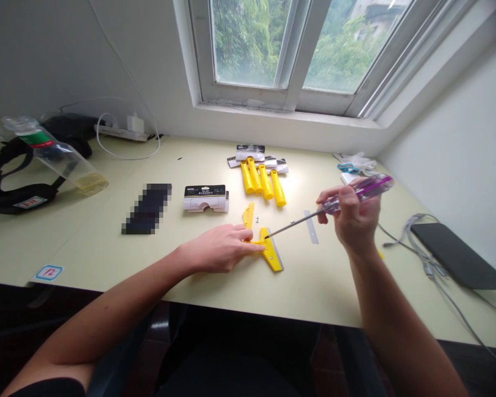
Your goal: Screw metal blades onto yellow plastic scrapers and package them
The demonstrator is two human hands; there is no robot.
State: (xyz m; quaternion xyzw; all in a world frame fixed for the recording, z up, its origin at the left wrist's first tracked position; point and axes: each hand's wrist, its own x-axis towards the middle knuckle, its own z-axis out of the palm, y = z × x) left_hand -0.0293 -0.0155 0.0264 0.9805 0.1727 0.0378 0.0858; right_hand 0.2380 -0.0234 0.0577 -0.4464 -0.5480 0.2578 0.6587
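Note:
A yellow scraper head (pixel 273 255) with a metal blade along its right edge lies on the table. My left hand (pixel 221 248) is closed on its narrow shank, fingers pressing it down. In my right hand (pixel 357 215) is a screwdriver (pixel 334 204) with a clear and purple handle, its shaft slanting down to the left. The tip is at the upper part of the scraper head; whether it sits in a screw I cannot tell. Just beyond my left hand lies a yellow cover plate (pixel 248 214), with small nuts (pixel 257 219) beside it. A loose flat blade (pixel 312 227) rests under the screwdriver shaft.
Several yellow handles (pixel 265 182) lie by card packaging (pixel 250 152) near the window. More packaging (pixel 205 198) stands left of them. A bottle (pixel 66 157) leans on black straps at far left. A dark phone-like tablet (pixel 458 253) and cables (pixel 425 248) lie right.

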